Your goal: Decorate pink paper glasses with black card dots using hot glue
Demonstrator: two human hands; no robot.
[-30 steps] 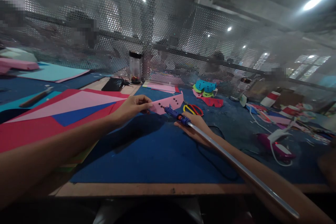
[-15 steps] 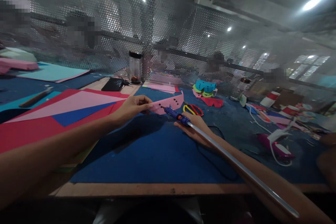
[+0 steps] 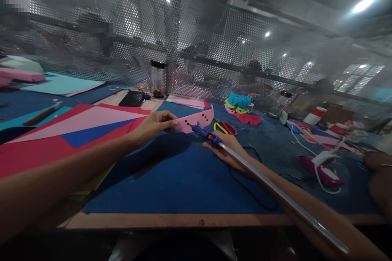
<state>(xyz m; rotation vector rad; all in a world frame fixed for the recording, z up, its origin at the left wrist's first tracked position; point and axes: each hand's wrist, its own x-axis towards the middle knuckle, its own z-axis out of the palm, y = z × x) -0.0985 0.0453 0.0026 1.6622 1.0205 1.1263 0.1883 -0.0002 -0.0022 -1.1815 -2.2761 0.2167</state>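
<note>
Between the thumb and fingers of my left hand (image 3: 161, 125) is one end of a pink paper mask (image 3: 196, 121), raised off the blue mat. Several small black pieces dot its face. My right hand (image 3: 225, 144) is closed around a blue glue gun (image 3: 204, 132) with a long clear glue stick (image 3: 284, 197) running out of its back along my forearm. The gun's tip is at the lower edge of the mask, by a black dot; whether it touches cannot be made out. Scissors (image 3: 226, 127) with yellow and red handles lie just behind my right hand.
Red, pink and blue sheets (image 3: 92, 124) cover the left, near a wooden-handled tool (image 3: 43, 114). Coloured masks (image 3: 239, 101), a jar (image 3: 158, 79) and a black phone (image 3: 131, 98) sit behind. A purple power strip (image 3: 321, 171) with white cord lies right, near another person's arm (image 3: 379, 179).
My hands, the mask and the glue gun stay almost still. At the right edge, the other person's arm has come further into view.
</note>
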